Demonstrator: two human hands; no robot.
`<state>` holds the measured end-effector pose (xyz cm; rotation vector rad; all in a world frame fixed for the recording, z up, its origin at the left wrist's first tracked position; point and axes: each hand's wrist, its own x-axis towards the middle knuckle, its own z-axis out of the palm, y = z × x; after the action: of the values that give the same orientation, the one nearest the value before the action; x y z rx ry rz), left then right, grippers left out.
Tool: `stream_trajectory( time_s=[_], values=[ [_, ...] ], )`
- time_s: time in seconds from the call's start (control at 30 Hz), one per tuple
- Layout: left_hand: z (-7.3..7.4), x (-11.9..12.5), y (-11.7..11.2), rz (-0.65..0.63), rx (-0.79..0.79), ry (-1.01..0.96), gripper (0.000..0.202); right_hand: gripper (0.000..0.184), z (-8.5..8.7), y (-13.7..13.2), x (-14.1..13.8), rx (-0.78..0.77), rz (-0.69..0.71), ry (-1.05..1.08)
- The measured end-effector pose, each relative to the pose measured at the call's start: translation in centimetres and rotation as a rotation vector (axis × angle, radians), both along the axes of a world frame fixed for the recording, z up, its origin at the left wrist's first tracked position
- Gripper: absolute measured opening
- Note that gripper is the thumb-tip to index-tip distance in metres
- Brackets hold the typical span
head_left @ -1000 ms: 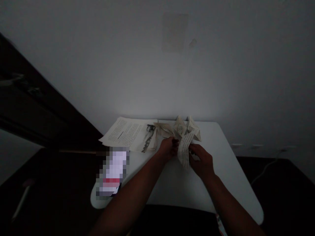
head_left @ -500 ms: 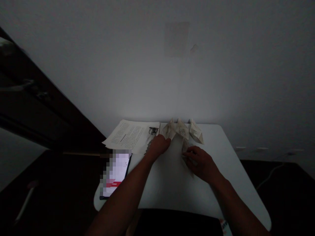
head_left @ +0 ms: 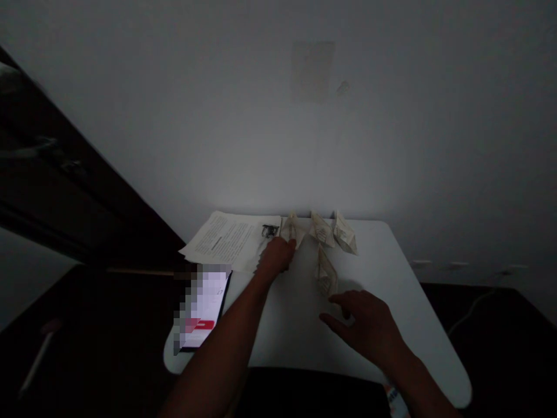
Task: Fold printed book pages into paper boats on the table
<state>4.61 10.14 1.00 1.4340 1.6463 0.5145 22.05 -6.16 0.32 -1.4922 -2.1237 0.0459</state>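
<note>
Surroundings: stack of printed pages (head_left: 226,239) just left of the left hand (head_left: 278,255); phone (head_left: 202,305) with lit screen nearer than that hand and further left, by the table edge.
Back row: left folded shape (head_left: 291,228) at the left hand's fingertips; middle folded shape (head_left: 322,231) and right folded shape (head_left: 346,235) off to its right, all close to the wall.
In the way: only bare tabletop between right hand (head_left: 369,325) and folded paper (head_left: 325,273); left forearm lying across the near-left part of the table.
Folded paper: upright on the table, just beyond the right hand's fingertips, apart from them, between both hands.
Left hand: fingers curled down at the pages' right edge; too dark to tell whether gripping.
Right hand: spread wide, palm down, low over the table, holding nothing.
Surface: white table (head_left: 391,273) with rounded corners, set against the wall.
Room: dim; pale wall (head_left: 391,116) with a faint square patch (head_left: 313,69); dark furniture (head_left: 65,191) far left of the left hand.
</note>
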Motion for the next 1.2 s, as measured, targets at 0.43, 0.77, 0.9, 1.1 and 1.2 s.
stream_trajectory(
  time_s=[0.43,0.77,0.9,1.1,1.2],
  values=[
    [-0.5,-0.2,-1.9,0.106,0.325,0.01,0.019,0.013,0.7,0.0,-0.1,0.155,-0.012,0.085],
    [-2.0,0.3,-3.4,-0.022,0.933,0.025,0.024,0.014,4.3,9.4,-1.8,0.199,-0.235,-0.002],
    [-2.1,0.2,-3.4,-0.106,1.06,0.131,0.03,0.016,2.6,12.2,-2.9,0.105,-0.314,-0.091],
    [-2.2,0.4,-3.1,-0.106,1.018,0.235,0.034,0.023,2.3,11.9,-3.2,0.102,-0.318,-0.063],
    [-2.3,0.3,-3.2,-0.122,0.994,0.241,0.034,0.034,3.0,11.0,-1.8,0.163,-0.332,0.056]
  ],
)
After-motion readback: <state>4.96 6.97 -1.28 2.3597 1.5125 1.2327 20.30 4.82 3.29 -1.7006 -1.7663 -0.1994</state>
